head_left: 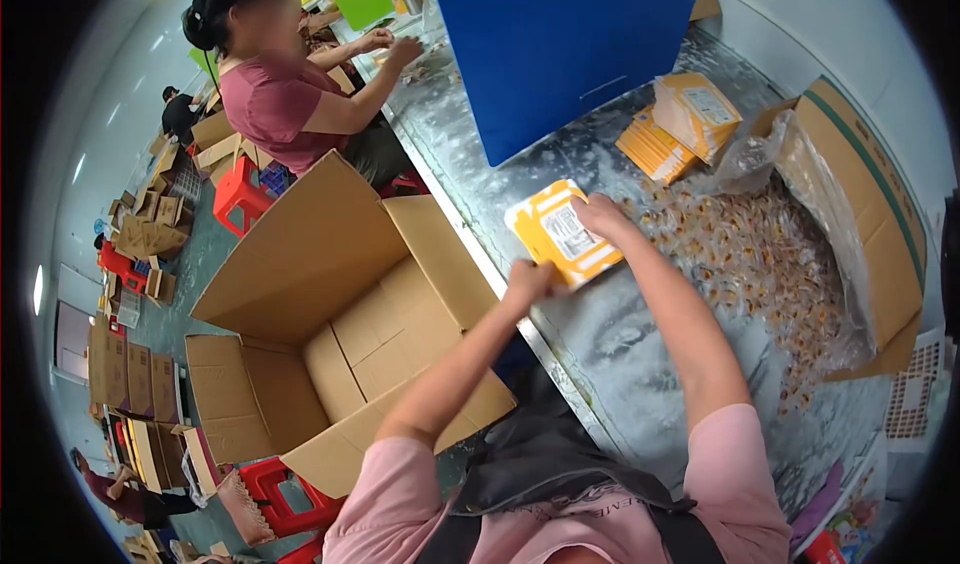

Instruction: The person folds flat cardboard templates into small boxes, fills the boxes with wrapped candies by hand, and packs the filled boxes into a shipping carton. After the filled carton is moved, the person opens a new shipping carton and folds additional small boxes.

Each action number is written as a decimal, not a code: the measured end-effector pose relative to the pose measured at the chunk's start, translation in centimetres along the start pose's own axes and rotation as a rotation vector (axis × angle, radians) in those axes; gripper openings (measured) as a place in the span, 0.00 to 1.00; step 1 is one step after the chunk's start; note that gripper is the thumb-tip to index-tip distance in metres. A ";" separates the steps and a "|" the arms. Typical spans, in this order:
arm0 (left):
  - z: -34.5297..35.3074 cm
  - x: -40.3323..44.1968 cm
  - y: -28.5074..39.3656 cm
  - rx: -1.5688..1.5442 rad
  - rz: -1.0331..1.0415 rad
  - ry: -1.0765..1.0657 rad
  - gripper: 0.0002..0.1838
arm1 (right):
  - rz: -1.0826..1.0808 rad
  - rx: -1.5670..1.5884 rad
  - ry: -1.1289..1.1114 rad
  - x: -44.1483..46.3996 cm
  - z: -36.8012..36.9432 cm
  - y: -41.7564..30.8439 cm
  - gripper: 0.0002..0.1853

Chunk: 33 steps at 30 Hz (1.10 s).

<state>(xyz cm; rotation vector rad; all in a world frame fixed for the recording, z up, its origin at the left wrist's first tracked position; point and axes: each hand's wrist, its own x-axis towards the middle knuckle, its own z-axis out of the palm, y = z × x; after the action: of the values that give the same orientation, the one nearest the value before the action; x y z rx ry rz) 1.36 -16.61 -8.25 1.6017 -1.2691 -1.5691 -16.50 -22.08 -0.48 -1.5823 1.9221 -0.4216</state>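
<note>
A flat yellow-and-white carton (pixel 568 230) with a white printed label lies over the metal-topped table in front of me. My left hand (pixel 531 283) is closed at its near left corner, the fingers curled and slightly blurred. On its right edge my right hand (pixel 603 220) grips with the thumb side over the top face; some fingers are hidden. Just right of my hands spreads a large heap of small clear-wrapped pieces (pixel 745 254) with brown-orange centres. More yellow cartons (pixel 697 116) are stacked behind, some tilted against each other.
A big open cardboard box (pixel 345 344) stands left of the table edge. A blue panel (pixel 565 49) rises across the table. At right, a cardboard box (pixel 860 204) with a plastic liner lies on its side. A co-worker (pixel 295 94) sits farther along, near a red stool (pixel 240 194).
</note>
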 end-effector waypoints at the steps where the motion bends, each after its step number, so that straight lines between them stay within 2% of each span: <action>1: 1.1 -2.0 0.7 -0.198 -0.037 -0.102 0.14 | -0.063 -0.064 0.000 1.9 0.8 0.2 0.30; 2: 2.7 -2.9 0.3 -0.466 -0.067 -0.142 0.13 | -0.130 -0.126 0.000 3.5 1.2 -0.2 0.30; 3: 3.7 -4.0 1.1 -0.518 -0.141 -0.145 0.13 | -0.220 -0.173 -0.175 4.8 1.2 -1.1 0.29; 4: 5.1 -4.5 0.8 -0.695 -0.063 -0.180 0.16 | -0.308 -0.193 -0.171 4.8 1.6 -1.8 0.28; 6: 7.0 -4.1 1.0 -0.792 -0.167 -0.191 0.17 | -0.463 -0.231 -0.172 3.3 2.9 -3.2 0.26; 9: 8.6 -2.7 0.7 -0.916 -0.070 -0.363 0.19 | -0.643 -0.366 -0.224 1.5 3.4 -5.0 0.23; 12: 7.4 -5.6 4.2 -0.594 -0.120 -0.432 0.21 | -0.897 -0.300 0.313 1.7 7.0 -2.1 0.23; 13: 6.2 -7.3 5.8 -0.374 -0.098 -0.414 0.18 | -0.903 -0.209 0.464 0.1 5.6 -2.2 0.21; 15: 3.2 -7.1 5.9 0.232 0.213 -0.353 0.13 | -0.663 0.142 0.583 -3.2 3.1 -1.0 0.18; 16: 2.1 -6.0 5.0 0.330 0.544 -0.133 0.11 | -0.538 0.315 0.641 -4.6 2.4 0.3 0.17; 17: 1.1 -6.2 6.5 0.379 0.625 0.113 0.09 | -0.383 0.405 0.669 -5.4 2.5 2.5 0.15; 18: -0.6 -4.6 6.8 0.577 0.730 0.209 0.10 | -0.230 0.492 0.696 -6.2 2.8 4.4 0.13; 19: -1.7 -3.2 7.0 0.790 0.926 0.409 0.14 | -0.163 0.453 0.571 -7.4 2.8 5.0 0.12; 20: -2.3 -1.9 7.2 0.879 0.853 0.431 0.18 | -0.095 0.415 0.449 -8.8 2.6 5.3 0.12; 21: -3.1 0.2 5.7 0.988 0.937 0.507 0.20 | -0.027 0.377 0.326 -10.1 2.7 5.6 0.12; 22: -3.1 0.7 5.7 0.954 0.806 0.440 0.19 | -0.080 0.465 0.413 -10.7 4.1 5.2 0.14; 24: -3.0 1.6 5.5 0.882 0.543 0.310 0.18 | -0.035 0.428 0.373 -10.6 5.6 4.2 0.16; 25: -3.4 2.2 5.2 0.745 0.548 0.288 0.21 | -0.059 0.353 0.400 -10.1 6.5 3.9 0.16; 27: -3.7 3.2 4.7 0.673 0.507 0.286 0.22 | -0.111 0.204 0.447 -9.1 7.7 3.1 0.18; 30: -4.2 4.5 4.3 0.598 0.417 0.244 0.24 | -0.157 -0.004 0.393 -9.2 6.6 1.8 0.17; 33: -4.1 4.0 4.6 0.555 0.375 0.238 0.25 | -0.067 -0.030 0.452 -10.1 5.8 0.1 0.18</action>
<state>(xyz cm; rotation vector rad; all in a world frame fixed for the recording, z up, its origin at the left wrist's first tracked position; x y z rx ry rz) 3.72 -22.93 -5.25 1.6689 -1.8389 -0.8089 -11.87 -11.61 -2.42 -1.6799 2.2132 -0.8423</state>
